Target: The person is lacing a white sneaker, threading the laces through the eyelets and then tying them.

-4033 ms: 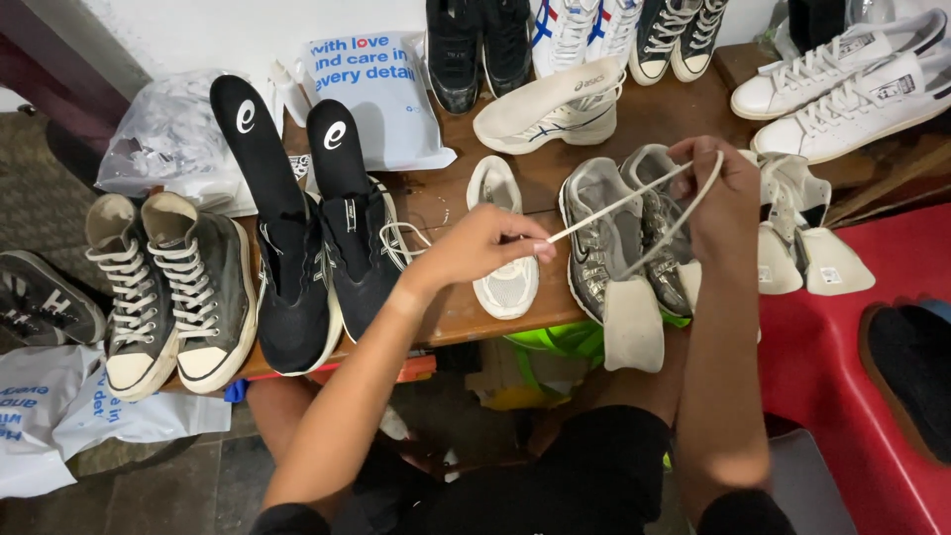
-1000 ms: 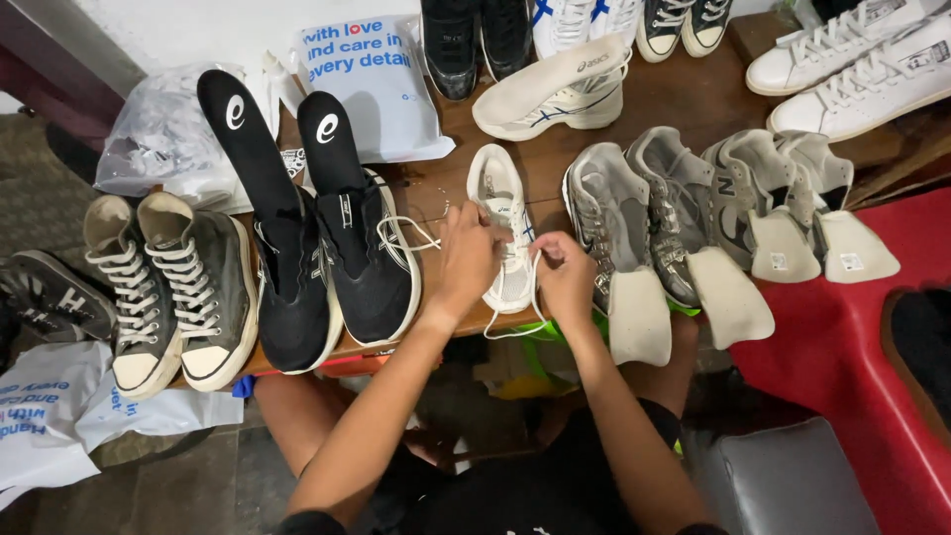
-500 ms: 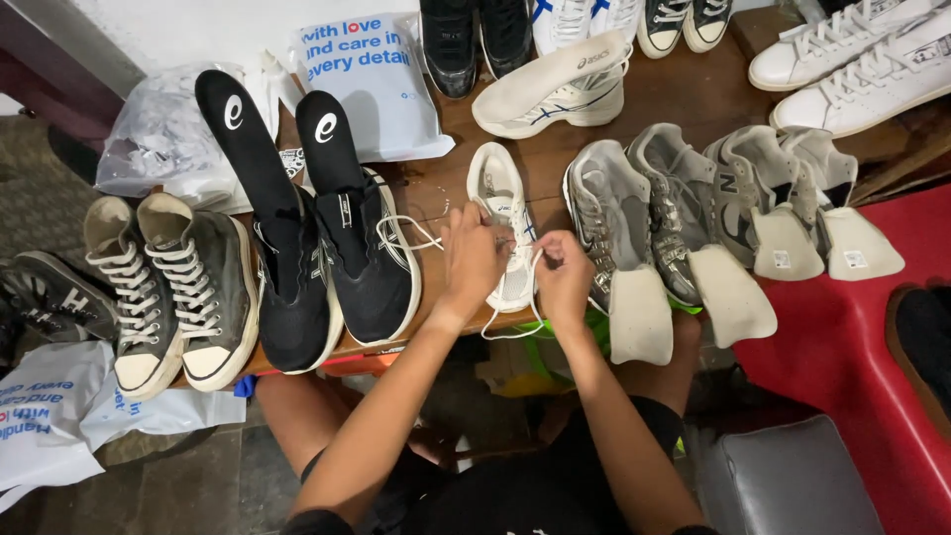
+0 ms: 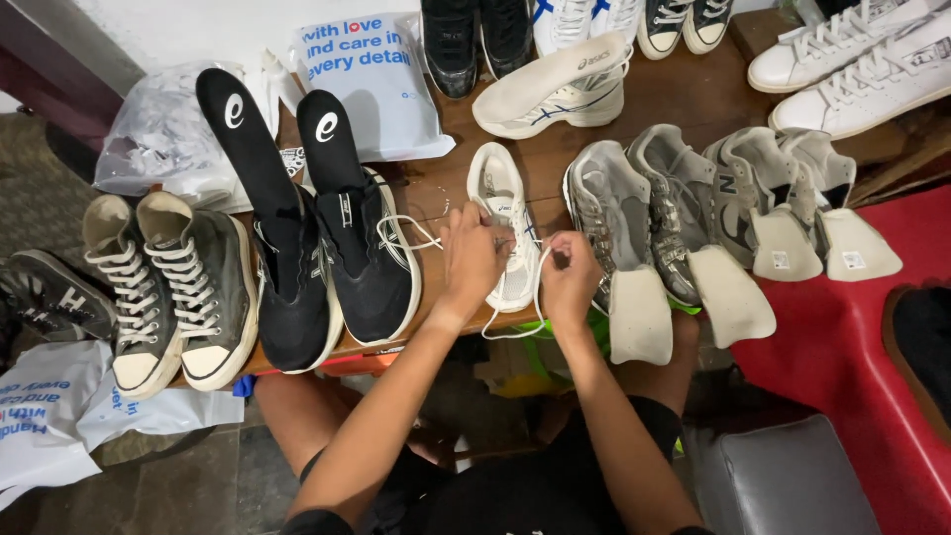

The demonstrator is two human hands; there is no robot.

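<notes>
White sneaker [image 4: 505, 233] lying toe-away near the front edge of the wooden table [image 4: 684, 99], between a pair of black sneakers [image 4: 332, 263] with upright black insoles on the left and grey running shoes [image 4: 644, 213] with pulled-out pale insoles on the right. Left hand [image 4: 468, 260] resting on the lace area at the shoe's left side, fingers curled in, pinching what looks like a strand of white lace [image 4: 515, 315]; hard to tell from above exactly which eyelet, since knuckles cover it. Right hand [image 4: 569, 277] at the shoe's right side near the heel end, fingers closed narrowly on the other lace end, a loop of slack hanging off the table's edge between both hands.

To thread well: keep the shoe pinned flat with the heel of the left hand, feed the lace tip straight through each eyelet, draw both sides to even length, avoid twists in the flat lace, and keep the hanging loop clear of the table's edge.

Both forearms reaching up and forward from the seated lap, elbows tucked, wrists bent slightly down and converging over the shoe, palms mostly facing each other. Old high-top canvas shoes [image 4: 168, 287] well off to the left, untouched.
</notes>
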